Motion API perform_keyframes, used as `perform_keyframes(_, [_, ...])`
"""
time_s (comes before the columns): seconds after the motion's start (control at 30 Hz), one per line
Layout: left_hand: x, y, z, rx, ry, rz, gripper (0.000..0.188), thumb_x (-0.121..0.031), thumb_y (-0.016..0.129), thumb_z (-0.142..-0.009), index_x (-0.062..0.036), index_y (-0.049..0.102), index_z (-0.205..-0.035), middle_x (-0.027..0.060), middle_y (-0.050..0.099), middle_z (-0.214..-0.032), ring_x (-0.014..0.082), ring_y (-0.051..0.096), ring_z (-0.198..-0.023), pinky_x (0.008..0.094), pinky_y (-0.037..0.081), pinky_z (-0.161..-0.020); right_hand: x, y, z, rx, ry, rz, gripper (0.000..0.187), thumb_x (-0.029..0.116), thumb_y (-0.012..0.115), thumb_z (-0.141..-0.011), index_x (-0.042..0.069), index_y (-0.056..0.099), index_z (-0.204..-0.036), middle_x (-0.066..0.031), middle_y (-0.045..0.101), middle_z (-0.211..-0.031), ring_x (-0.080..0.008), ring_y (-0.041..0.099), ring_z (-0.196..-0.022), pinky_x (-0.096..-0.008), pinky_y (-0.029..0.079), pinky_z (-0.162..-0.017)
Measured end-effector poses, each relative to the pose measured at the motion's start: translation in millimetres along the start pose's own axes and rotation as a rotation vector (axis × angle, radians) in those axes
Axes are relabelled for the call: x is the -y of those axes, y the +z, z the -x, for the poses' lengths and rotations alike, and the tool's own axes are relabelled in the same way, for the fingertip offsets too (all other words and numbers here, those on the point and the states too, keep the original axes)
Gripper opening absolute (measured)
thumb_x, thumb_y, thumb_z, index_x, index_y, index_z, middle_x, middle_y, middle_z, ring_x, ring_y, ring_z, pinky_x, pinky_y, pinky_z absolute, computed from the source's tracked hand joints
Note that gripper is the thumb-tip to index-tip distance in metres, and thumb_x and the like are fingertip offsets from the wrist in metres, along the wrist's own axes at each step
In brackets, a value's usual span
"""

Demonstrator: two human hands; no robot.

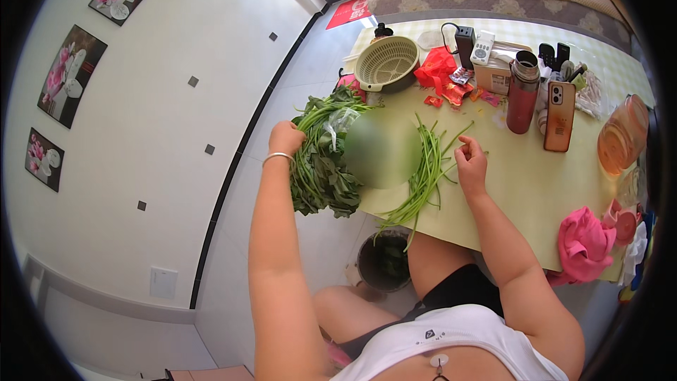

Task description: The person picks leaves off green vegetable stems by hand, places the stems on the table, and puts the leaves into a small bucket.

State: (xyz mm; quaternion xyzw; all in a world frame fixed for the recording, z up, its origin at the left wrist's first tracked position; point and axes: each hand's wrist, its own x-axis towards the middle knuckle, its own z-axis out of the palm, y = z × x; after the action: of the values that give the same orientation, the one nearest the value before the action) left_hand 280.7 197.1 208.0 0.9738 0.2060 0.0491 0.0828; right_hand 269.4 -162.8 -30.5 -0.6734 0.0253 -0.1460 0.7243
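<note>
A big bunch of leafy greens (328,183) with long stems lies along the left edge of the table, and some leaves hang over it. My left hand (285,139) is closed at the outer side of the bunch, its fingers around green stems. Right of the bunch, bare green stems (425,180) lie in a loose pile, a few jutting past the near edge. Just right of that pile is my right hand (471,162), fingers curled in; whether anything is between them is hidden. A clear plastic piece (341,123) lies on the greens. A blurred patch covers what is between bunch and pile.
Below the table edge stands a dark bucket (384,261) with greens inside. A colander (388,63), red bags (437,69), a red thermos (522,95), an upright phone (559,116) and a tilted jar (623,134) stand farther back. A pink cloth (585,243) lies at the right.
</note>
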Motion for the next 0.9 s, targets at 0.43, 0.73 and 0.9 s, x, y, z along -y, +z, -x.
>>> perform_keyframes(0.43, [-2.9,-84.4,70.3,0.068,0.025,0.387,0.022,-0.025,0.052,-0.092,-0.0040,0.056,-0.088,-0.0011,0.047,-0.059,0.0067,0.037,-0.044,0.0246,0.030,-0.040,3.9,0.4,4.3,-0.006,-0.073,0.048,0.027,0.006,0.059,-0.084,0.000,0.060,-0.111,-0.0020,0.055,-0.075,-0.0095,0.051,-0.066,-0.0247,0.043,-0.062])
perform_keyframes(0.73, [23.3,-101.0,144.8,0.279,-0.075,1.187,0.029,-0.027,0.048,-0.098,-0.0002,0.057,-0.092,-0.0021,0.043,-0.057,0.0036,0.027,-0.039,0.0210,0.024,-0.038,21.5,-2.6,26.4,0.000,-0.187,0.002,0.023,0.004,0.056,-0.087,0.002,0.060,-0.110,-0.0003,0.054,-0.074,-0.0083,0.048,-0.064,-0.0239,0.041,-0.059])
perform_keyframes(0.9, [45.8,-77.2,151.9,0.357,-0.086,1.446,0.031,-0.029,0.048,-0.099,0.0009,0.055,-0.093,-0.0010,0.043,-0.058,0.0037,0.027,-0.038,0.0206,0.024,-0.038,98.6,54.3,82.7,0.730,-0.154,-0.171,0.025,0.002,0.053,-0.089,0.002,0.058,-0.113,-0.0042,0.063,-0.081,-0.0096,0.057,-0.066,-0.0234,0.046,-0.058])
